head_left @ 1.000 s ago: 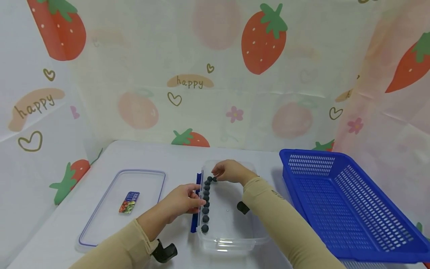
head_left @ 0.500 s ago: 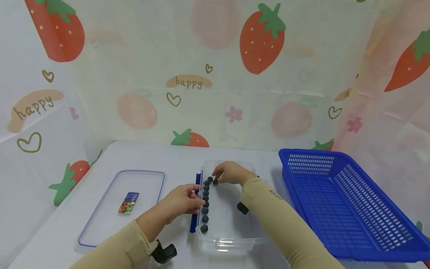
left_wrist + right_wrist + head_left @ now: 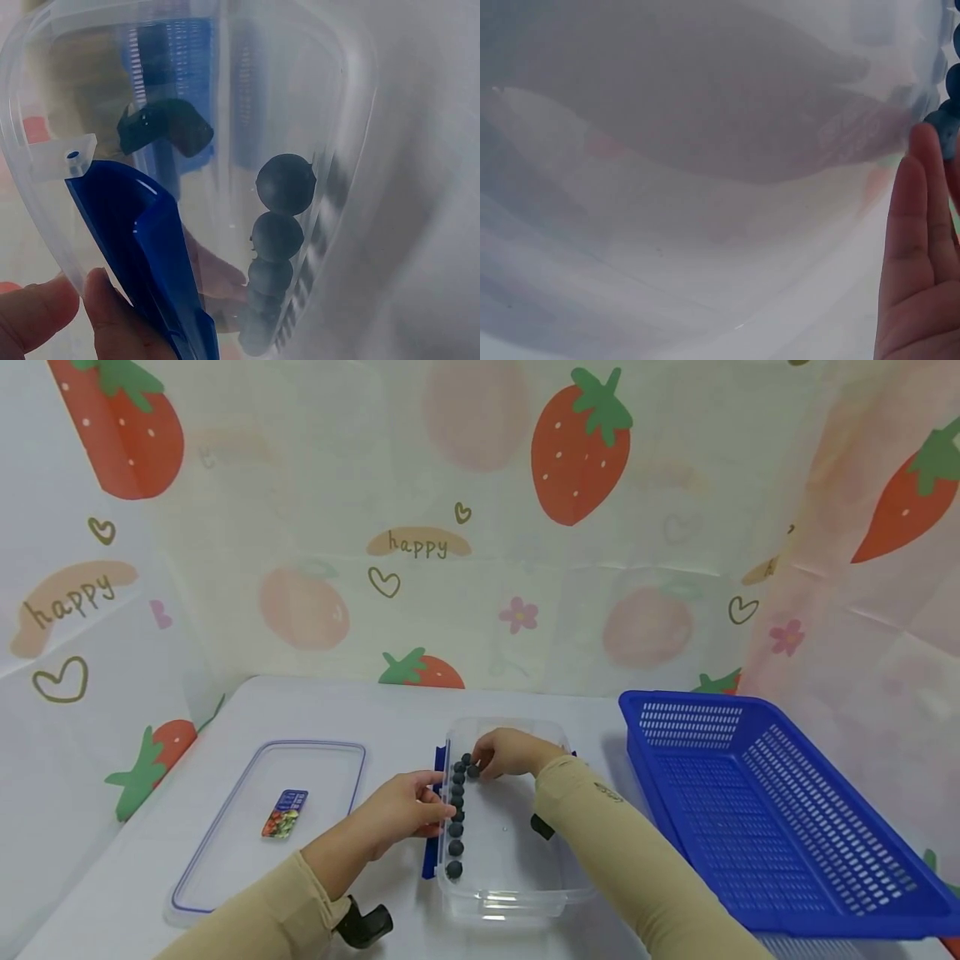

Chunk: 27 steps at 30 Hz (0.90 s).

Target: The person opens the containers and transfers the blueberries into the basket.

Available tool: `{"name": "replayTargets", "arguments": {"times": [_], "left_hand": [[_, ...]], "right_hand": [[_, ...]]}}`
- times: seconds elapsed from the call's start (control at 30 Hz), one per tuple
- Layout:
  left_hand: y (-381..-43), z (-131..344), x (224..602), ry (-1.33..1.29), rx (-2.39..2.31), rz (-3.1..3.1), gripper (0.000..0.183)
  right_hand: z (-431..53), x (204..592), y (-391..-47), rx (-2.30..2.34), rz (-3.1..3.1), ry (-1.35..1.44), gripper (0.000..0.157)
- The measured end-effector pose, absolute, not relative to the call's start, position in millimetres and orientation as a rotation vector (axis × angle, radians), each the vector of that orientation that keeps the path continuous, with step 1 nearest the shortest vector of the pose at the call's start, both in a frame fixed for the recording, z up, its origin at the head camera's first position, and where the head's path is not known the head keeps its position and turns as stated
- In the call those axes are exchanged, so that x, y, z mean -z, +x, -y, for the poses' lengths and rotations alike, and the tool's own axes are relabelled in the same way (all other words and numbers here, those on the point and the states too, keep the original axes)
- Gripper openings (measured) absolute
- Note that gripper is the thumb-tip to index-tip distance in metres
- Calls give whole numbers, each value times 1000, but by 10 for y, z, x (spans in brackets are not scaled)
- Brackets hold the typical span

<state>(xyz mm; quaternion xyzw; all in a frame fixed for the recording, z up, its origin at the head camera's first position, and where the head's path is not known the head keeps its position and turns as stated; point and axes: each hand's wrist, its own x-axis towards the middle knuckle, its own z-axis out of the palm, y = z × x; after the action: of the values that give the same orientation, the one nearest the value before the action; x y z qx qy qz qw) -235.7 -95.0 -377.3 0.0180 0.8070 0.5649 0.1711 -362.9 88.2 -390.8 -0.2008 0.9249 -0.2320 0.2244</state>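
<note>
Box [image 3: 525, 864]: clear one, wall pinched by the left hand [image 3: 405, 806]
Blueberry [image 3: 473, 771]: pinched at the right hand's [image 3: 510, 752] fingertips
Berry row [image 3: 455, 830]: inside, starts right beside those fingertips, runs past the left thumb

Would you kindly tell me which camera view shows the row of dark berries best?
The head view: it shows almost the whole row of dark berries in the clear box. The left wrist view shows several through the box; the right wrist view, just a few at its right edge.
</note>
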Motion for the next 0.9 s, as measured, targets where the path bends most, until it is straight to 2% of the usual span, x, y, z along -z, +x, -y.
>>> {"name": "replayTargets", "arguments": {"times": [0.57,0.9], "left_hand": [[-2373,964,3816,85,-1627,-2283,62],[-2379,973,3808,84,-1631,-2274,66]], "right_hand": [[-839,3965,-3615,746,-2473,-566,18],[-831,3916,-3587,746,-2455,-566,17]]}}
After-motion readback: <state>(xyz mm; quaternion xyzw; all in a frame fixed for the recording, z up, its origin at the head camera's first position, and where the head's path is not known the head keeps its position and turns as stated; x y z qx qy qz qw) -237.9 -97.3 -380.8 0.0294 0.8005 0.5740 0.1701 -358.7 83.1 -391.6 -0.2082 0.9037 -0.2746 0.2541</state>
